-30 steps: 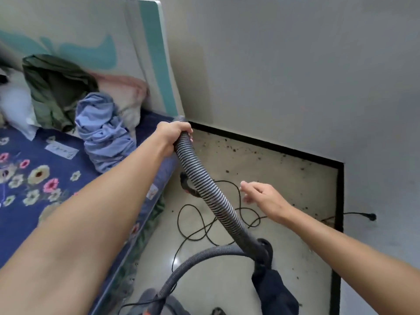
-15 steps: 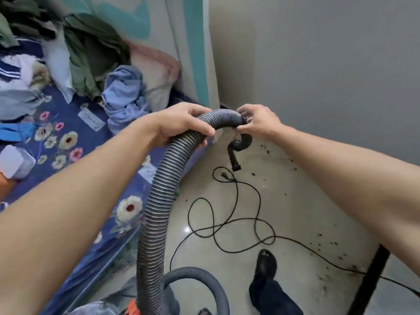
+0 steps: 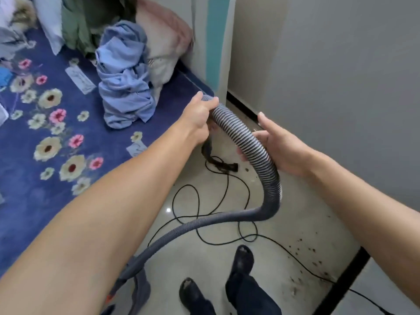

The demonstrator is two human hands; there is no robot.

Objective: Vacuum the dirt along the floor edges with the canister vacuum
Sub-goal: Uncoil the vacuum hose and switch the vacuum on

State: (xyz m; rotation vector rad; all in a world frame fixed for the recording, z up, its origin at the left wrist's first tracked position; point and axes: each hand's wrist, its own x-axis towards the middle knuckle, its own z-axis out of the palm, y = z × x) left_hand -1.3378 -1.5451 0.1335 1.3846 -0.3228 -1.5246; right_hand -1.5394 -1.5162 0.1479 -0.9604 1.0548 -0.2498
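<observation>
At centre, left grip clutches the hose end; right grip has slid to 3 o'clock, cupping it; 5 o'clock dirt remains.

Hose: grey, ribbed, arched above floor. Gripped near upper end by left hand; cupped lower down by right hand, fingers under it, thumb raised. Black nozzle low, below left hand. Black cord looped on floor. Dirt scattered along black skirting by grey wall. Floral mattress at left, bearing crumpled blue cloth. Dark shoes at bottom.
</observation>
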